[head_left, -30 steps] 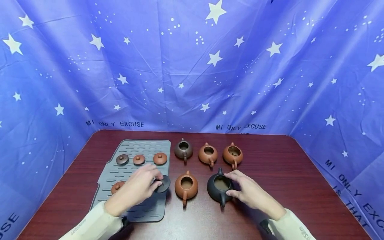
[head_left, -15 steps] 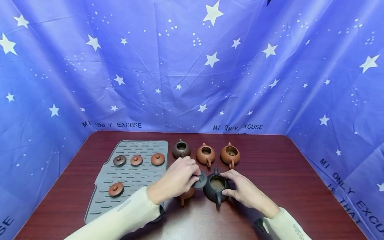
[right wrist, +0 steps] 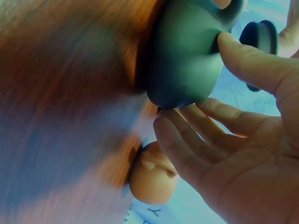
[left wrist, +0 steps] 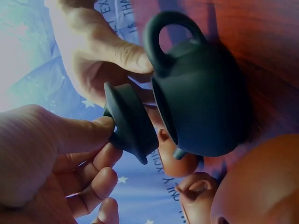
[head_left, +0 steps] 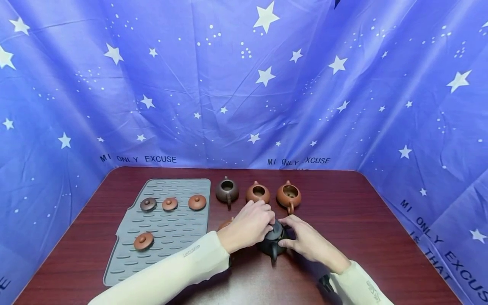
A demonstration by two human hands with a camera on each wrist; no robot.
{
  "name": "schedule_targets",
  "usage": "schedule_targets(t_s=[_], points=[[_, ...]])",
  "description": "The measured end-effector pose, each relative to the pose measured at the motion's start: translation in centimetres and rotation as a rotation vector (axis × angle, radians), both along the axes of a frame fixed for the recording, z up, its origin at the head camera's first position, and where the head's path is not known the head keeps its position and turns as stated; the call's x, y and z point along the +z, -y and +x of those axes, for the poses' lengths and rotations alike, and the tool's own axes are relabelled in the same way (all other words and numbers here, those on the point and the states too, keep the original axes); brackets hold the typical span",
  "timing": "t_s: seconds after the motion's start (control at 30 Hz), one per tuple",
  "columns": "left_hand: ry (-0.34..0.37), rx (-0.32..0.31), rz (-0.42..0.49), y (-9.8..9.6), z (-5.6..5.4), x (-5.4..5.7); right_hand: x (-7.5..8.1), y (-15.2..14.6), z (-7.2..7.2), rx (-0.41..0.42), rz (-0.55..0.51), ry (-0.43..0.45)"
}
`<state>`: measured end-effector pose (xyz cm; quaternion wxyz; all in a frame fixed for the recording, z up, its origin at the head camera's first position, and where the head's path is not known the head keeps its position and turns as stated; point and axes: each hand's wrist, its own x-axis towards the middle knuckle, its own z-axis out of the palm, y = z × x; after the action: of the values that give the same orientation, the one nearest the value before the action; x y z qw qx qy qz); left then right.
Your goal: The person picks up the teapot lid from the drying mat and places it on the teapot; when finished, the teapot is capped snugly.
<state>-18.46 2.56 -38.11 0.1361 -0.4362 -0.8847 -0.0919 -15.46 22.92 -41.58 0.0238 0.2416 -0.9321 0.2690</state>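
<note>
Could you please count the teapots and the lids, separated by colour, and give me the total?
Black teapot: 1
Dark brown teapot: 1
Orange-brown teapots: 3, one mostly hidden in the head view
Black lid: 1
Dark brown lid: 1
Orange-brown lids: 3
Total: 10

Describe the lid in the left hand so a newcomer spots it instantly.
On the dark red table, find the black teapot the right hand touches. Just off its opening, the left hand pinches the lid. Unlike the four brownish lids on the gray mat, it is black and held up.
</note>
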Motion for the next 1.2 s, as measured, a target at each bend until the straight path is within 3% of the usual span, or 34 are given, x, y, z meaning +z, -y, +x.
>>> schedule_targets(t_s=[0.27, 1.2], points=[[0.013, 0.011, -0.02, -0.6, -0.8, -0.4, -0.2, 0.0, 0.0, -0.008, -0.005, 0.002], [-0.064, 0.044, -0.12, -3.3, -0.8, -1.6, -0.2, -1.3, 0.1, 0.025, 0.004, -0.043]])
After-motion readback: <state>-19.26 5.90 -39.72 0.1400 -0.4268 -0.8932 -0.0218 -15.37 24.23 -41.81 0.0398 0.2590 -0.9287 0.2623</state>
